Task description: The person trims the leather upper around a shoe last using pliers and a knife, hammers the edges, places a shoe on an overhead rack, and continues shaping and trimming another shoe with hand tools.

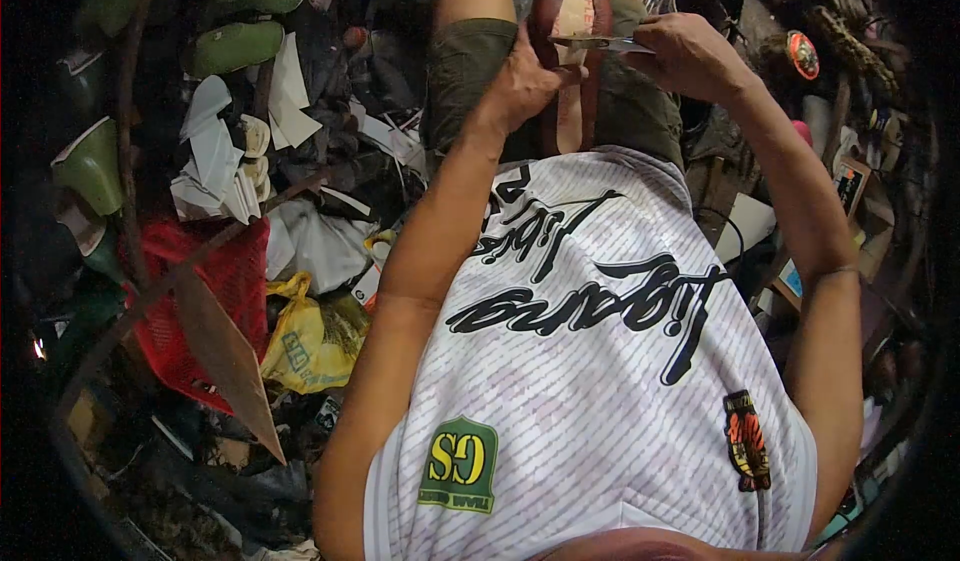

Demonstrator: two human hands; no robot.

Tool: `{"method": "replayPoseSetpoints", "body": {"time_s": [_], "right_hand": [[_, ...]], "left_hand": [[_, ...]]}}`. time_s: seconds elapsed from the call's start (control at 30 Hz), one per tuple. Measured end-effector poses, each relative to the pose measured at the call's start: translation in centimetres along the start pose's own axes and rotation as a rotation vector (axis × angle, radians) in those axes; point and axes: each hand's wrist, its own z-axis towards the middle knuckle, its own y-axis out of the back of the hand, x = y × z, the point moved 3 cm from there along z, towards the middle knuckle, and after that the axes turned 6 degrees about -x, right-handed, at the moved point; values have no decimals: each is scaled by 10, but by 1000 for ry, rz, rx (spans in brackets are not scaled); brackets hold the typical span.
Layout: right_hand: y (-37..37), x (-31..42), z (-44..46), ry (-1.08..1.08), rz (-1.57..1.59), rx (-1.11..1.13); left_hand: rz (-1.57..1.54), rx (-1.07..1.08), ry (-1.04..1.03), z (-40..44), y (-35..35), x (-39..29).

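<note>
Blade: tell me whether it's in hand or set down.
In hand: the right hand grips one end of the blade, and the rest reaches across the shoe.

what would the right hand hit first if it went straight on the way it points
Probably the brown shoe-like piece: the right hand points left toward it. The thin metal blade it holds overlaps that piece in view, but depth leaves contact unclear.

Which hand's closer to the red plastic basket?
Left. The left hand is forward and to the right of the red plastic basket; the right hand is also forward, but farther right, beyond the left one.
</note>
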Motion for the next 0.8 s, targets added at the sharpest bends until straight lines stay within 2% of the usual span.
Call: {"method": "replayPoseSetpoints", "body": {"time_s": [0.07, 0.13, 0.17, 0.23, 0.3, 0.33, 0.37, 0.4, 0.47, 0.6, 0.67, 0.73, 0.8], "right_hand": [[-8, 6, 0, -61, 103, 60], [-22, 9, -2, -174, 373, 12], [-21, 12, -7, -144, 321, -87], [-14, 17, -9, -198, 326, -42], [-5, 18, -8, -252, 324, 5], [-1, 17, -10, -212, 171, 9], [0, 15, -11, -173, 17, 13], [-2, 10, -11, -174, 14, 12], [-4, 4, -6, -29, -70, -14], [-9, 2, -1, -31, -56, 44], [-16, 11, -2, -93, 221, 78], [-24, 17, -6, -157, 261, 55], [-32, 14, -12, -137, 378, -147]], "left_hand": [[57, 97, 14, 4, -1, 14], [110, 193, 16, 5, -5, 20], [-77, 138, -13, 5, -6, 17], [-249, 76, -48, 5, -2, 9], [-82, 72, 32, 5, 1, 0], [-27, 71, 58, 5, 4, -8], [-149, 92, 117, 7, 8, -18], [-272, 114, 177, 8, 9, -23], [-236, 101, 206, 7, 6, -16], [-127, 48, 191, 4, 8, -15], [-192, 80, 221, 4, 7, -5], [-252, 111, 234, 8, 5, -3], [-249, 133, 259, 6, 4, -4]]}}
